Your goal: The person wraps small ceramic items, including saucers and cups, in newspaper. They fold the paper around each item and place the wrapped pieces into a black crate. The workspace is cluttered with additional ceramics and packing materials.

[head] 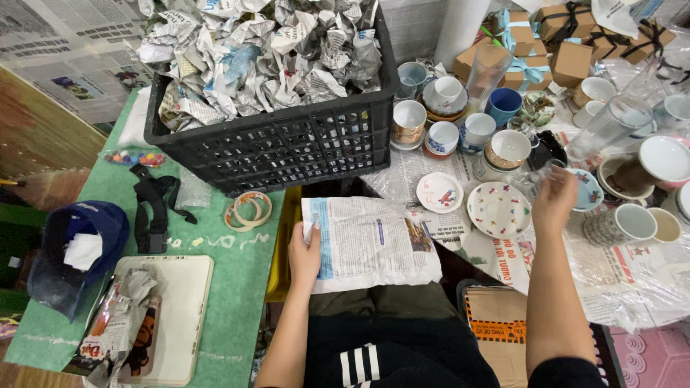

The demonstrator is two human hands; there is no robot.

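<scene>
While the green desk on the far left carries a blue cap, a black strap and two rolls of tape, the action sits further in. The black crate looms at the top, packed with crumpled newspaper.

Now the left hand: it is clamped on the left edge of a flat newspaper sheet, thumb on top, fingers under. The sheet lies across the person's lap, its long side running left to right, its far edge just short of the plates.

Moving right, a small white saucer and a dotted plate lie on paper beside the sheet, with a crowd of cups behind them and brown gift boxes at the top.

And the right hand: raised over the crockery, fingers pinched together on something clear, which looks like a small glass, though it is too transparent to be sure of its shape. That piece sits up and to the right of the sheet, near but apart from it, with the dotted plate between. So the right hand is the one at the crockery, and the left one has the paper.
</scene>
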